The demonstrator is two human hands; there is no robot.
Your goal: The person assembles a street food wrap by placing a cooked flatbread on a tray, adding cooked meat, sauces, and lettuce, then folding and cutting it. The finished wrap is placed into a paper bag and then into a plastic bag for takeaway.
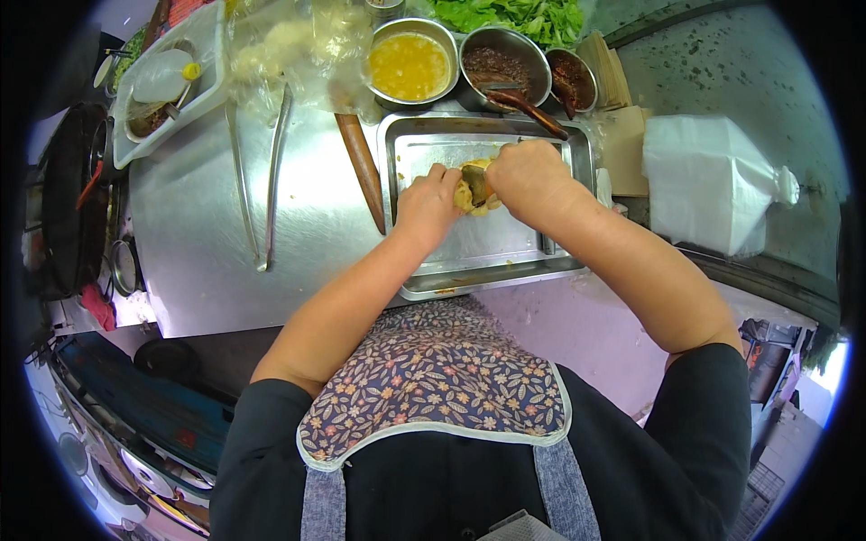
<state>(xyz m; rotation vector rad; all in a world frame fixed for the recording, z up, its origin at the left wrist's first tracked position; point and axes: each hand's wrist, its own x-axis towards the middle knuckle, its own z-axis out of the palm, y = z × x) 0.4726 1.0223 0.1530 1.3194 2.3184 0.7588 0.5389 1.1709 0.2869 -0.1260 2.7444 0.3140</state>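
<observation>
Head camera view: the left hand (428, 206) is cupping a yellowish bun (465, 197), its fingers bent partway around the left side; the right hand (534, 185) is bunching its fingers into a near-fist at the bun's right side, and seems to be gripping a grey tool (474, 180), whose flat end is sitting in the bun's middle; the bun is being held over the upper half of the tray (492, 245); to do this well, the left hand should be bracing lightly, so that the soft-looking sides are not tearing, while the right should be working in small strokes, with any edge facing away from the left fingertips; being over the tray should be helping with crumbs.

Farther out, a bowl of yellow liquid (413, 26), a bowl of dark mince (502, 36) and a smaller bowl of red sauce (592, 88) are lining the tray's far side; a wooden stick (361, 171) and tongs (273, 180) are lying to its left.

The right knuckles are hiding the grip itself; the right forearm is partly covering a dark bar (548, 243) in the tray; whether the tool is a blade or a spoon is staying unclear.
</observation>
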